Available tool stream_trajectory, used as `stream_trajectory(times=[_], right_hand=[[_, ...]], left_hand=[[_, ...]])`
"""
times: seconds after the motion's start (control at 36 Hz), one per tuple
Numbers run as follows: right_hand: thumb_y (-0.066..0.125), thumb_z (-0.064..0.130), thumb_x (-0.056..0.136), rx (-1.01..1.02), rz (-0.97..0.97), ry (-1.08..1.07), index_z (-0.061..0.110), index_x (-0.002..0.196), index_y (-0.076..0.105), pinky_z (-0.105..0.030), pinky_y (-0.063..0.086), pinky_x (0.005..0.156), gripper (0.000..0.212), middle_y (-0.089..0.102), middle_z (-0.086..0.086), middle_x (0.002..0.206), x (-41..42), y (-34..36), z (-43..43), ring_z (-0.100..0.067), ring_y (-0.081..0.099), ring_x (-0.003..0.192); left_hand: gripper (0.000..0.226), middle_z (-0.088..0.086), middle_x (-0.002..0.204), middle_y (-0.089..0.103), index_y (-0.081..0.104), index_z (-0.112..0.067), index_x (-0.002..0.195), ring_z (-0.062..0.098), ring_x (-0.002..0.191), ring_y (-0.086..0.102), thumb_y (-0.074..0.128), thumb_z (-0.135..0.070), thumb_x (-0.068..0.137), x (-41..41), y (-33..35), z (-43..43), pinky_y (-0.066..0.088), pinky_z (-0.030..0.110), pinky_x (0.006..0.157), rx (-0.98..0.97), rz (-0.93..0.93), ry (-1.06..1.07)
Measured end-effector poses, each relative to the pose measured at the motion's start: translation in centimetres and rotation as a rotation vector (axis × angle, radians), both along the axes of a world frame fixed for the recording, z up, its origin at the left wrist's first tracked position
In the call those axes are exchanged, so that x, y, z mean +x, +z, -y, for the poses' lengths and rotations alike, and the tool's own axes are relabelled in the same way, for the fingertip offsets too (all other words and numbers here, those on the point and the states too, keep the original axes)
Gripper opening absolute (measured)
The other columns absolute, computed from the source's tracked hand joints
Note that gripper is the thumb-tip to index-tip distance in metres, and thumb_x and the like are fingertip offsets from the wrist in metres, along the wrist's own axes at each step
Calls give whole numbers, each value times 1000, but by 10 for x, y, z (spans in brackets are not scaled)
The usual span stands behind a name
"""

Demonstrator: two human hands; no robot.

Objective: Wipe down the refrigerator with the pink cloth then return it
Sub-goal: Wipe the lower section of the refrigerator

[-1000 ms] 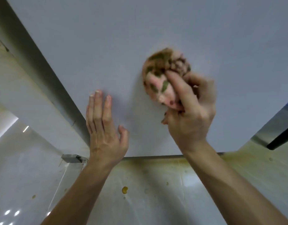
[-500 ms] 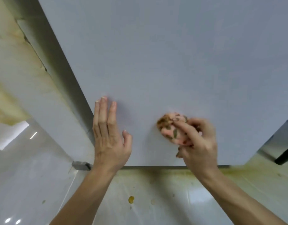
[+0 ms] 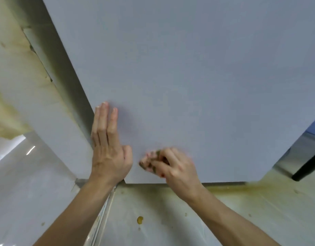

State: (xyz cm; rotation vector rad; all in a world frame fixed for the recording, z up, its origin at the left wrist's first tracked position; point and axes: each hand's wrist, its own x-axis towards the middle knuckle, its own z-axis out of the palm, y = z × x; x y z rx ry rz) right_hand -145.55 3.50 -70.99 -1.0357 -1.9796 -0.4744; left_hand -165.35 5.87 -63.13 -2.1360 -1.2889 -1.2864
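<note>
The refrigerator's flat grey-white door [image 3: 188, 77] fills most of the head view, its bottom edge just above the floor. My right hand [image 3: 176, 167] presses a bunched pink cloth with green and dark patches [image 3: 149, 161] against the door near its lower left corner; the cloth is blurred and mostly hidden by my fingers. My left hand [image 3: 108, 148] lies flat on the door beside its left edge, fingers straight and together, pointing up, holding nothing.
Pale glossy floor [image 3: 162, 219] below the door carries a yellow blob [image 3: 140, 220] and yellowish stains along the door's base. A stained pale wall or panel [image 3: 19, 86] stands at left. A dark leg [image 3: 306, 166] and metal surface show at right.
My right hand has carried the cloth down the door and leftward, from mid-door to near the bottom left corner. The left hand stays flat on the door. The camera has tilted.
</note>
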Motion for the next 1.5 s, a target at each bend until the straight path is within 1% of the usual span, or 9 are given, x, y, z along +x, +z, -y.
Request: stream_trajectory(times=[0.19, 0.25, 0.53, 0.64, 0.72, 0.94, 1.17, 1.33, 1.5], right_hand=[[64, 8, 89, -90, -54, -183, 16, 94, 82, -36, 54, 57, 20, 53, -3, 104, 90, -8, 30, -23, 52, 88], [83, -10, 69, -14, -156, -261, 13, 98, 83, -32, 53, 65, 38, 50, -3, 110, 106, 23, 31, -28, 57, 92], [54, -9, 76, 478, -689, -327, 6, 122, 75, -20, 47, 92, 53, 46, -8, 108, 110, 223, -2, -28, 58, 106], [63, -12, 89, 452, -530, -338, 10, 119, 78, -42, 54, 84, 39, 55, -10, 111, 100, 180, -4, -31, 58, 102], [71, 13, 100, 380, -313, -257, 14, 106, 82, -34, 55, 84, 13, 60, -5, 116, 96, 119, 5, -25, 57, 99], [53, 20, 109, -51, 136, -123, 20, 91, 72, -37, 53, 71, 26, 50, 2, 111, 133, -7, 28, -20, 59, 93], [72, 11, 100, 211, -230, -213, 4, 96, 81, -30, 54, 82, 12, 61, -8, 108, 166, 106, 27, -27, 61, 92], [57, -18, 78, 352, -532, -401, 10, 119, 76, -29, 46, 88, 53, 56, -16, 118, 173, 204, 11, -35, 55, 105], [62, 7, 100, 401, -236, -377, 19, 117, 68, -24, 39, 106, 21, 51, -10, 127, 179, 119, 7, -33, 50, 112]], left_hand=[[107, 23, 170, 2, 20, -19, 164, 41, 159, -12, 75, -63, 83, 30, -8, 0, -3, 57, 130, -38, -102, 91], [118, 23, 168, 1, 19, -21, 163, 48, 157, -7, 78, -67, 72, 39, -6, -1, -4, 57, 129, -36, -91, 102], [72, 26, 168, 16, 32, -20, 162, 56, 154, 5, 62, -48, 103, 77, 25, -9, 5, 65, 127, 89, 7, 21], [72, 27, 169, 15, 32, -18, 162, 54, 155, 4, 63, -42, 102, 78, 25, -8, 6, 65, 127, 74, 17, 25], [76, 26, 169, 16, 34, -18, 162, 48, 158, 4, 68, -36, 96, 80, 27, -10, 4, 59, 129, 101, 2, 17], [81, 21, 171, 16, 37, -20, 160, 42, 160, 3, 69, -26, 86, 90, 34, -6, 7, 63, 128, 142, -38, 10], [79, 11, 174, 11, 38, -24, 160, 41, 161, 7, 67, -30, 87, 106, 36, -2, 7, 59, 129, 166, -125, -23], [84, 17, 173, 14, 40, -22, 159, 45, 160, 6, 70, -23, 81, 116, 39, -2, 6, 61, 128, 153, -105, -8], [85, 16, 173, 14, 39, -21, 158, 42, 161, 2, 68, -21, 79, 120, 41, -1, 5, 62, 128, 149, -93, -10]])
